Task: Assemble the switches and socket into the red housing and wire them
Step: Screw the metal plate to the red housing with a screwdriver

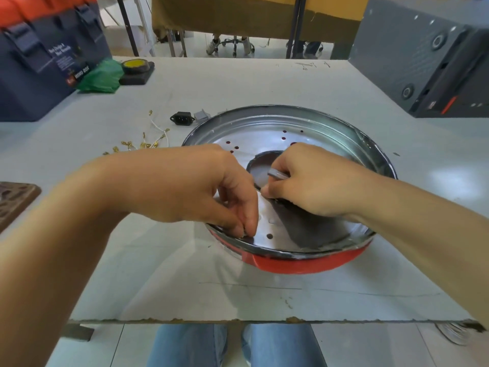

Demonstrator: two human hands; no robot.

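Red housing (pixel 304 263), one, lies near the worktop (pixel 264 83) front edge, metal inside up. One black socket (pixel 182 118) and one grey switch (pixel 200 115) sit just behind it; several brass-tipped wires (pixel 148 141) lie leftward. Left hand (pixel 201 186) pinches the near rim; right hand (pixel 317 181) grips a small grey part (pixel 276 174).

Shiny, mirror-smooth metal lines the inside of the housing (pixel 304 128), its outer wall glossy red. Far left, crinkled green plastic bag (pixel 102 76); brassy metal terminals (pixel 144 144) glint on the matt, scuffed white table (pixel 238 83).
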